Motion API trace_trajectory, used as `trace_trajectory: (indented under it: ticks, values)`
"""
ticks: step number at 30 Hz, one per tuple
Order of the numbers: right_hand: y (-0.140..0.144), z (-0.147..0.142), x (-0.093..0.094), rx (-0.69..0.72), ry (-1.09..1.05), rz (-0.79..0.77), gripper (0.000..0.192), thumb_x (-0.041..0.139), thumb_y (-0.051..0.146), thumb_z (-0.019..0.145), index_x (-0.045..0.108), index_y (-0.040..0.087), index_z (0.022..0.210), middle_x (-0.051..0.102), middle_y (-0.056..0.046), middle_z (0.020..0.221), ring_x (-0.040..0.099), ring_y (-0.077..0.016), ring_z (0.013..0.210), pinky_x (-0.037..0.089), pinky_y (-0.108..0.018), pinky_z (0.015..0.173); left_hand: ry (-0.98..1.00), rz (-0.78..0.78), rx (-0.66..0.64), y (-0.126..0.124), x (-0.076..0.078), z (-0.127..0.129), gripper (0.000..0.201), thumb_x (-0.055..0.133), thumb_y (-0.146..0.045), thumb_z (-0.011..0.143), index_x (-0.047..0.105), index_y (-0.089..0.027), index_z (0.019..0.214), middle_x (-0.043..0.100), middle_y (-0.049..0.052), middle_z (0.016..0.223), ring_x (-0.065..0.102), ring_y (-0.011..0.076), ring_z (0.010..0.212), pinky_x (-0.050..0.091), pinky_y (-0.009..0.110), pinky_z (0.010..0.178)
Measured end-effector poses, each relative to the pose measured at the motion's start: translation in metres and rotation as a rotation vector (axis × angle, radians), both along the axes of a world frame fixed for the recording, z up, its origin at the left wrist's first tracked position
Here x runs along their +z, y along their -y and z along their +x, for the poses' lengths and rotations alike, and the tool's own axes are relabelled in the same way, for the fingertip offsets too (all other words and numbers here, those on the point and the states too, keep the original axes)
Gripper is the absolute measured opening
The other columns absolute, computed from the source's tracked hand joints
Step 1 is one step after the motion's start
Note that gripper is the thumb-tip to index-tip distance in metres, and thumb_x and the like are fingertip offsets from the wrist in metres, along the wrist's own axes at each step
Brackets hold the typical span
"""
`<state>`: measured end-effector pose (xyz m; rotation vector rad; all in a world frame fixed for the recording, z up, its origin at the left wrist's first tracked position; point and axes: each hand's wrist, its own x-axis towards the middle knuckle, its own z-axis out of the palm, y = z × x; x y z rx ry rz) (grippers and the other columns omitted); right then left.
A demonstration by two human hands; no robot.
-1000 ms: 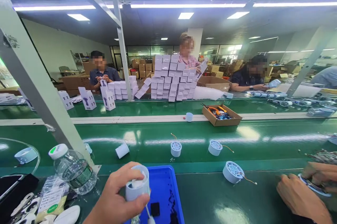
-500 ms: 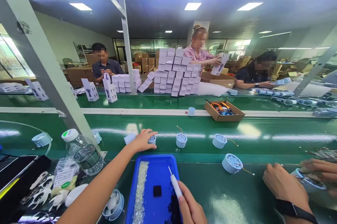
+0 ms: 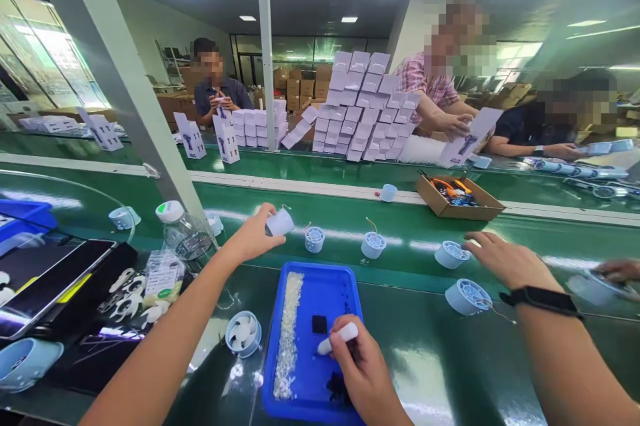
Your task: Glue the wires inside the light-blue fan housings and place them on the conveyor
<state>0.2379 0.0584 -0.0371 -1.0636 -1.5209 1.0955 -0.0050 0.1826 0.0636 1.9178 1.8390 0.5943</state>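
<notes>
My left hand [image 3: 251,234] grips a light blue round fan housing [image 3: 281,222], tilted on its side just over the green belt, with a thin wire at its top. In my right hand [image 3: 367,366] is a white pen-shaped tool [image 3: 345,334], held slantwise low over the blue tray [image 3: 269,373]. That tray carries a strip of small clear-white pieces [image 3: 287,346], a black square [image 3: 319,324] and small black bits [image 3: 337,385]. Beyond it, another housing [image 3: 315,239] stands upright on the belt. A housing with white fan blades [image 3: 243,334] sits left of the tray.
A co-worker's hand [image 3: 505,259] reaches to a housing [image 3: 451,255] at right; one more housing [image 3: 469,297] stands nearer. At left are a plastic bottle [image 3: 187,236], a slanting metal post [image 3: 135,79] and white parts [image 3: 127,296]. A carton of tools [image 3: 460,203] stands farther back.
My left hand has closed on the tilted housing and raised it slightly. The pen-shaped tool, pointing up before, is now turned down toward the tray. A co-worker's hand has moved to a belt housing.
</notes>
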Motion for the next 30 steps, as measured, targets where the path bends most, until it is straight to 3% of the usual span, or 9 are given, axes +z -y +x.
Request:
trace_trajectory:
  ticks: [3,6,11,15,17,19,23,30]
  values:
    - [0.000,0.000,-0.003,0.015,0.046,-0.001,0.025,0.048,0.040,0.093,0.052,0.020,0.079,0.053,0.001,0.071,0.052,-0.0132,0.062,0.044,-0.023,0.059,0.148,0.048,-0.014,0.033,0.022,0.008,0.048,0.064,-0.041,0.078,0.050,-0.023,0.120,0.061,0.007,0.107,0.061,0.0230,0.084,0.049,0.037,0.073]
    - [-0.001,0.000,-0.006,0.042,0.083,-0.009,0.025,0.045,0.040,0.094,0.049,0.021,0.079,0.051,0.002,0.071,0.050,-0.0129,0.061,0.041,-0.022,0.057,0.272,0.056,0.001,0.060,0.030,0.011,0.045,0.058,-0.049,0.080,0.052,-0.029,0.120,0.054,0.008,0.124,0.059,0.0253,0.095,0.049,0.035,0.074]
    - [0.001,0.000,-0.009,0.076,0.177,0.056,0.021,0.043,0.035,0.095,0.046,0.022,0.080,0.049,0.002,0.071,0.048,-0.0129,0.061,0.040,-0.022,0.058,0.426,0.056,0.079,0.082,0.017,0.007,0.045,0.059,-0.050,0.080,0.051,-0.030,0.120,0.056,0.008,0.118,0.059,0.0256,0.095,0.049,0.036,0.076]
    - [-0.001,0.000,-0.006,0.201,0.302,0.195,0.013,0.043,0.028,0.095,0.046,0.022,0.083,0.051,0.002,0.076,0.050,-0.0132,0.066,0.041,-0.022,0.063,0.725,0.061,0.158,0.091,0.005,0.006,0.041,0.067,-0.043,0.077,0.054,-0.031,0.114,0.061,0.004,0.110,0.058,0.0248,0.100,0.048,0.032,0.078]
    - [-0.008,0.002,-0.005,0.131,0.308,0.197,0.014,0.043,0.030,0.095,0.046,0.023,0.084,0.051,0.002,0.076,0.050,-0.0133,0.066,0.041,-0.022,0.063,0.886,0.104,0.214,0.095,0.002,0.006,0.038,0.070,-0.040,0.074,0.054,-0.030,0.108,0.063,0.002,0.105,0.058,0.0222,0.097,0.048,0.027,0.073]
    - [-0.017,0.005,-0.005,-0.029,0.262,0.167,0.017,0.041,0.034,0.096,0.046,0.023,0.085,0.050,0.002,0.074,0.049,-0.0134,0.065,0.041,-0.023,0.062,1.014,0.135,0.277,0.098,0.000,0.004,0.036,0.074,-0.039,0.072,0.053,-0.029,0.100,0.064,0.000,0.096,0.058,0.0185,0.088,0.048,0.023,0.067]
    - [-0.031,0.012,-0.013,-0.269,0.186,0.091,0.024,0.037,0.043,0.097,0.047,0.022,0.088,0.050,0.003,0.070,0.049,-0.0137,0.063,0.041,-0.024,0.062,1.112,0.114,0.334,0.104,-0.007,-0.005,0.027,0.073,-0.039,0.074,0.055,-0.027,0.091,0.058,-0.004,0.084,0.053,0.0138,0.081,0.046,0.019,0.066]
    - [-0.038,0.012,-0.024,-0.367,0.173,0.063,0.030,0.038,0.049,0.095,0.049,0.022,0.093,0.051,0.001,0.072,0.048,-0.0147,0.064,0.041,-0.026,0.061,1.241,0.042,0.354,0.106,-0.018,-0.008,0.019,0.071,-0.035,0.076,0.061,-0.027,0.088,0.059,-0.003,0.087,0.053,0.0137,0.082,0.048,0.018,0.069]
